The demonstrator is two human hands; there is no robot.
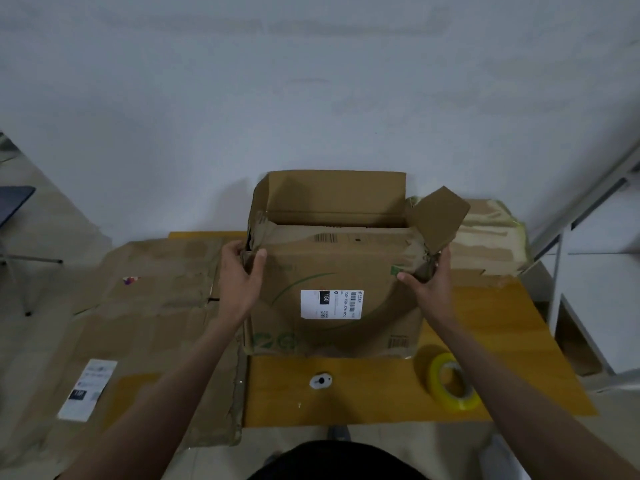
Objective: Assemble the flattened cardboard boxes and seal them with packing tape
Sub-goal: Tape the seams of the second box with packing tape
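Both grips (242,271) (431,277) flanking box (332,271)

Plain packing room where I work, bare white wall (311,81), my wooden table (363,393), flattened cardboard (156,306) spread out, tape roll (450,382), tiled floor (45,202)

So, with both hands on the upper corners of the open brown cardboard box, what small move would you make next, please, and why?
Probably fold the raised right side flap inward. The brown cardboard box stands upright on the yellow wooden table with its top open; the left hand and right hand grip its upper corners, and the roll of yellow packing tape lies unused nearby.
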